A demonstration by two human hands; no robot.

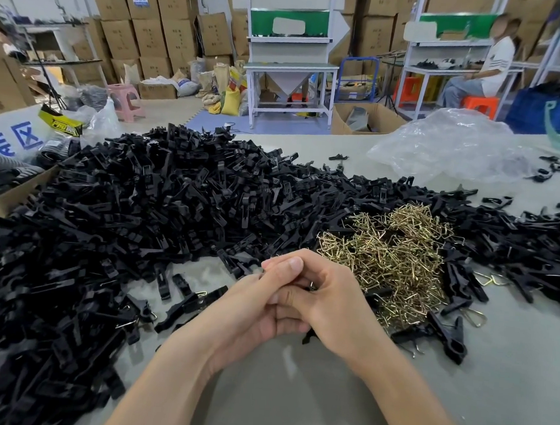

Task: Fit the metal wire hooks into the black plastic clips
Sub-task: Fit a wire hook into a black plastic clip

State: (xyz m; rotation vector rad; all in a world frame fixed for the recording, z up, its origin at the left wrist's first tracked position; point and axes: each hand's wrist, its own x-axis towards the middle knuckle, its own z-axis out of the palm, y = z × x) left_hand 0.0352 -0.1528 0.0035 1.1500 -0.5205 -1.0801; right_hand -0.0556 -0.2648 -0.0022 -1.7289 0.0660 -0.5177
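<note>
Two bare forearms enter the frame from about 6 o'clock, with no sleeves, watch, bracelet or gloves on them. The left hand [254, 314] and right hand [328, 303] are ungloved and ringless on the fingers that show; the nails are short and unpainted.

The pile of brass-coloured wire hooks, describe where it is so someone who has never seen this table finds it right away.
Start from the grey table and the wide heap of black plastic clips across it. Just beyond the right hand, toward the right of that heap, lies the pile of wire hooks. It is the only shiny gold-coloured tangle among matte black parts.
</note>
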